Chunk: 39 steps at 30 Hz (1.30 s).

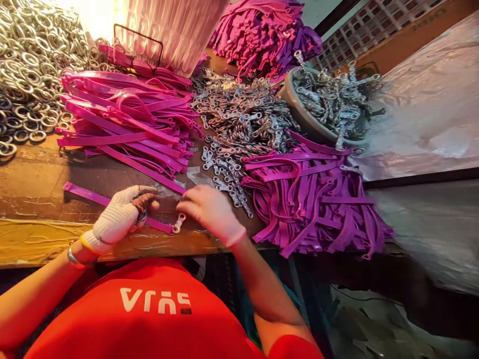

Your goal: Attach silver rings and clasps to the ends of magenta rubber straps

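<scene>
At seven o'clock, on the red shirt (157,331), runs in big white lettering (162,302), apparently upside down to the camera; shows a V-like shape at the nine o'clock end, cannot be read surely. At two o'clock, on brown board (406,37), appears as faint, illegible dark print (430,21).

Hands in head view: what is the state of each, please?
Left hand: curled over a purple strap; grip cannot be told.
Right hand: blurred, by a metal link; grip cannot be told.

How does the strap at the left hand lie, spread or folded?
Spread: the purple strap extends nearly straight on both sides of the left hand; the stretch behind the hand is hidden.
</scene>
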Available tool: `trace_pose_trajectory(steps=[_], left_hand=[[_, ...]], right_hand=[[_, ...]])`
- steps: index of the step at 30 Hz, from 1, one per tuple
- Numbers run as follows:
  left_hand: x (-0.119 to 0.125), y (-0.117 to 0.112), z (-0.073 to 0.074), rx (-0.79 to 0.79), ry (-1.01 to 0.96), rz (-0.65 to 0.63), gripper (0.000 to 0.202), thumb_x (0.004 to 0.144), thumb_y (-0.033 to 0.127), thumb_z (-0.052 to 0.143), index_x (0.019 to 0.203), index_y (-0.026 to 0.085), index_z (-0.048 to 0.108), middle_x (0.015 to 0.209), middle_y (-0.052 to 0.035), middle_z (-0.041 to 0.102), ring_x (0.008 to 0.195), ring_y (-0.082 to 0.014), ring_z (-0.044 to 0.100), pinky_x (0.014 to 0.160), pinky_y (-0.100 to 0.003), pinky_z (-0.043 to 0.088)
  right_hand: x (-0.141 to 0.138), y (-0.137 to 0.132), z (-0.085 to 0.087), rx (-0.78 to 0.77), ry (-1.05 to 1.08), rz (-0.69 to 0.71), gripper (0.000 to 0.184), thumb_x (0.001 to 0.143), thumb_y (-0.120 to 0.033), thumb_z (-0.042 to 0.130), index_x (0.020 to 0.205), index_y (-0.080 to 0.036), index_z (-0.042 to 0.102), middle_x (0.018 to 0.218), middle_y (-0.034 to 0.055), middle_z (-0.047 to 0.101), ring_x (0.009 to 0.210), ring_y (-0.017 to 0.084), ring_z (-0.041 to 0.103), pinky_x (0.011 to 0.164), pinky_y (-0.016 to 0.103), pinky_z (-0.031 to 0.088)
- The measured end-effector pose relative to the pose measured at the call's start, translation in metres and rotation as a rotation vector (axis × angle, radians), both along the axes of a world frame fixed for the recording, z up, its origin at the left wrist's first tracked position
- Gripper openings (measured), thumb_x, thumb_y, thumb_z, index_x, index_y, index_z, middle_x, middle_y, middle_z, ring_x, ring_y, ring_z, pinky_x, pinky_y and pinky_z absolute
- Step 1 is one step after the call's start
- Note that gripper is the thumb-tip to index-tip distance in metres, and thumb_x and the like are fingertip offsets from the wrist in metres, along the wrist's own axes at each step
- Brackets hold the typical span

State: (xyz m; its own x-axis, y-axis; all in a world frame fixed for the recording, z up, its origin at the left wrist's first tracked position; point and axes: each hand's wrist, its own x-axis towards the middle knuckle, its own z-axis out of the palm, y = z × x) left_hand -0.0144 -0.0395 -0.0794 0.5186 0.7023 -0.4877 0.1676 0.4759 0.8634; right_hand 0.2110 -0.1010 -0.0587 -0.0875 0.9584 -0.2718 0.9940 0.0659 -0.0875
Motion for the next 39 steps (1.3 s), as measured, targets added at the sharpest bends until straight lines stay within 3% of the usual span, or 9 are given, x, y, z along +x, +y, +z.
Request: trace_pose_trajectory(steps=[3, 6, 14, 17, 20, 25, 29, 33, 39], left_hand=[[-0.002, 0.003, -0.002, -0.338, -0.262, 0.111, 0.035, 0.085, 0.031, 0.061, 0.115, 0.015, 0.066, 0.073, -0.0025, 0.064, 0.038, -0.0078, 0.043, 0.033, -0.017, 0.027], [-0.004, 0.002, -0.008, -0.568, -0.416, 0.124, 0.04, 0.082, 0.025, 0.056, 0.117, 0.01, 0.065, 0.074, -0.0064, 0.064, 0.041, -0.0107, 0.05, 0.032, -0.018, 0.031], [0.007, -0.015, -0.016, -0.569, -0.373, 0.177, 0.007, 0.085, 0.02, 0.061, 0.087, 0.013, 0.06, 0.067, 0.0004, 0.057, 0.034, -0.004, 0.037, 0.029, -0.015, 0.023], [0.012, -0.021, -0.011, -0.467, -0.328, 0.166, 0.016, 0.086, 0.029, 0.065, 0.092, 0.015, 0.061, 0.07, -0.0003, 0.062, 0.035, -0.005, 0.04, 0.029, -0.015, 0.025], [0.014, -0.023, -0.006, -0.367, -0.265, 0.138, 0.033, 0.085, 0.04, 0.07, 0.101, 0.013, 0.064, 0.069, -0.0015, 0.065, 0.036, -0.0048, 0.042, 0.031, -0.015, 0.026], [0.016, -0.023, -0.003, -0.295, -0.224, 0.076, 0.052, 0.084, 0.053, 0.069, 0.113, 0.01, 0.065, 0.071, -0.0027, 0.066, 0.037, -0.0058, 0.041, 0.032, -0.018, 0.027], [0.02, -0.026, -0.005, -0.086, -0.177, 0.02, 0.052, 0.09, 0.053, 0.061, 0.121, 0.012, 0.065, 0.067, 0.0001, 0.062, 0.04, -0.0077, 0.043, 0.036, -0.02, 0.032], [0.023, -0.031, -0.007, 0.053, -0.055, 0.047, 0.044, 0.092, 0.049, 0.063, 0.118, 0.014, 0.066, 0.063, 0.0027, 0.058, 0.047, -0.009, 0.047, 0.044, -0.02, 0.039], [0.012, -0.024, -0.005, 0.011, 0.015, -0.033, 0.039, 0.093, 0.054, 0.06, 0.087, 0.015, 0.064, 0.052, 0.0029, 0.053, 0.039, -0.0071, 0.04, 0.038, -0.018, 0.028]], right_hand=[[0.048, 0.028, -0.013, 0.177, -0.199, -0.171, 0.026, 0.102, -0.025, 0.046, 0.115, -0.019, 0.068, 0.115, 0.0128, 0.07, 0.104, 0.026, 0.057, 0.077, 0.034, 0.034], [0.078, 0.05, -0.033, 0.174, -0.292, -0.106, 0.036, 0.097, -0.014, 0.044, 0.126, -0.018, 0.065, 0.124, 0.016, 0.066, 0.11, 0.03, 0.053, 0.08, 0.037, 0.033], [0.091, 0.067, -0.046, 0.187, -0.127, -0.184, 0.023, 0.093, -0.024, 0.054, 0.106, -0.015, 0.072, 0.112, 0.0184, 0.068, 0.109, 0.033, 0.056, 0.086, 0.04, 0.039], [0.078, 0.054, -0.04, 0.28, 0.056, -0.246, 0.019, 0.091, -0.018, 0.052, 0.099, -0.013, 0.068, 0.109, 0.0182, 0.068, 0.105, 0.03, 0.059, 0.089, 0.039, 0.043], [0.047, 0.028, -0.036, 0.368, 0.467, -0.29, 0.024, 0.095, -0.02, 0.047, 0.113, -0.018, 0.063, 0.104, 0.0108, 0.071, 0.093, 0.024, 0.065, 0.087, 0.035, 0.048], [-0.016, -0.012, -0.028, 0.293, 0.815, -0.279, 0.033, 0.096, -0.024, 0.047, 0.126, -0.022, 0.061, 0.114, 0.0072, 0.072, 0.103, 0.02, 0.067, 0.097, 0.034, 0.05], [-0.045, -0.024, -0.021, 0.176, 1.015, -0.385, 0.035, 0.093, -0.029, 0.054, 0.126, -0.023, 0.063, 0.103, 0.0023, 0.073, 0.095, 0.018, 0.067, 0.091, 0.03, 0.052], [-0.057, -0.02, -0.023, 0.103, 1.199, -0.556, 0.034, 0.084, -0.027, 0.062, 0.117, -0.024, 0.068, 0.101, -0.0007, 0.072, 0.09, 0.016, 0.066, 0.088, 0.029, 0.053], [-0.056, -0.014, -0.023, -0.056, 1.432, -0.738, 0.029, 0.076, -0.028, 0.065, 0.104, -0.021, 0.066, 0.069, -0.0072, 0.057, 0.056, 0.01, 0.05, 0.055, 0.024, 0.044]])
